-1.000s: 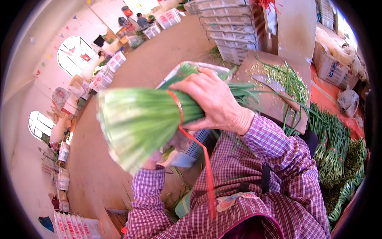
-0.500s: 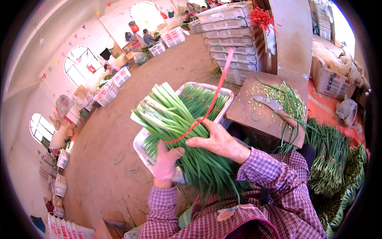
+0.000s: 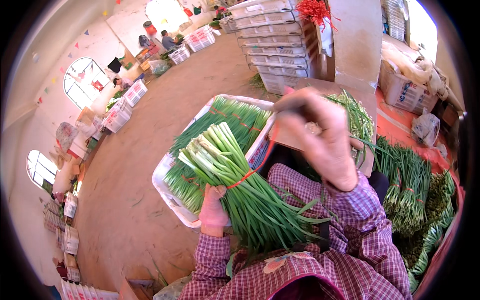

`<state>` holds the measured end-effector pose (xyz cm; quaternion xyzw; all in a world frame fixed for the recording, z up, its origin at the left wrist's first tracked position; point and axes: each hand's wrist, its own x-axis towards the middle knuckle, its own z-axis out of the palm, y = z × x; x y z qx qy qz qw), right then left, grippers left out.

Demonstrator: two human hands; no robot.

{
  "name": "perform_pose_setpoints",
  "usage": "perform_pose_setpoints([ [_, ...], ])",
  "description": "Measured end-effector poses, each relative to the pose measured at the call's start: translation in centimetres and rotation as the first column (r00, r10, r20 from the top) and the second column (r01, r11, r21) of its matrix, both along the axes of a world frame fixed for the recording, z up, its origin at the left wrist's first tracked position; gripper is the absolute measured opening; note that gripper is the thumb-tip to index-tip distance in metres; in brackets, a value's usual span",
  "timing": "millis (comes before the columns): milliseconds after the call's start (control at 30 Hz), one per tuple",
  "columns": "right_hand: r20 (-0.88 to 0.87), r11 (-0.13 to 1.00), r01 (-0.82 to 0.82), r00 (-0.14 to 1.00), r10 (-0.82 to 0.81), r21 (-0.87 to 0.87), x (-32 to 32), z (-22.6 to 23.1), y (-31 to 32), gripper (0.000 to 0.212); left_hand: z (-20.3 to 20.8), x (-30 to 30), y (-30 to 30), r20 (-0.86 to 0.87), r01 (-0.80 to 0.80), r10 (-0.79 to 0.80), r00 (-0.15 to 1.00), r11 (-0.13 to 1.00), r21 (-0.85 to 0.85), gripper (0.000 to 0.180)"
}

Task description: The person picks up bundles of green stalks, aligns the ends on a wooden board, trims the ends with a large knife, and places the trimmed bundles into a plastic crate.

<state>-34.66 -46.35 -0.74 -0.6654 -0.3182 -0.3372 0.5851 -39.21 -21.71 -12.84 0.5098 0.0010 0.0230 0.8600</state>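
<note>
A thick bunch of Chinese chives (image 3: 267,210) lies across my lap, its pale stem ends pointing up and left, its green leaves trailing down and right. My left hand (image 3: 213,207) grips the bunch from its left side, thumb beside the binding. A thin red tie band (image 3: 250,174) runs round the stems. Its free length rises to the right into my right hand (image 3: 320,132), which is lifted off the bunch and blurred, fingers bent round the band. Behind the bunch, a white plastic crate (image 3: 161,181) contains several tied bunches of chives (image 3: 235,114).
A low board (image 3: 307,90) at right carries chopped trimmings and a knife, partly behind my right hand. Stacked white crates (image 3: 275,52) stand beyond it. More tied chives (image 3: 405,182) lie at my right. People with crates (image 3: 200,39) sit along the far wall.
My right hand has left the bunch and swung up and right, pulling the red band with it. The bunch has shifted slightly down and right; my left hand still grips it.
</note>
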Motion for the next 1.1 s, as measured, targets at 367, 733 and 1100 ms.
perform_pose_setpoints([
  [367, -0.013, 0.845, -0.213, 0.971, 0.238, -0.49, 3.9, -3.4, 3.3, 0.025, 0.1, -0.3, -1.9, -0.015, 0.035, -0.034, 0.999, 0.997, 0.069, 0.07],
  [733, 0.264, 0.86, 0.049, 0.959, 0.102, -0.507, 5.5, -3.3, 2.6, 0.015, -0.4, 0.2, -2.0, -0.047, 0.067, -0.059, 0.997, 0.98, 0.189, 0.057],
  [1100, 0.066, 0.781, 0.614, 0.78, -0.623, 0.112, 11.0, 6.8, -13.9, 0.037, -1.5, 0.2, -1.2, -0.104, -0.07, 0.096, 0.99, 0.971, 0.228, 0.044],
])
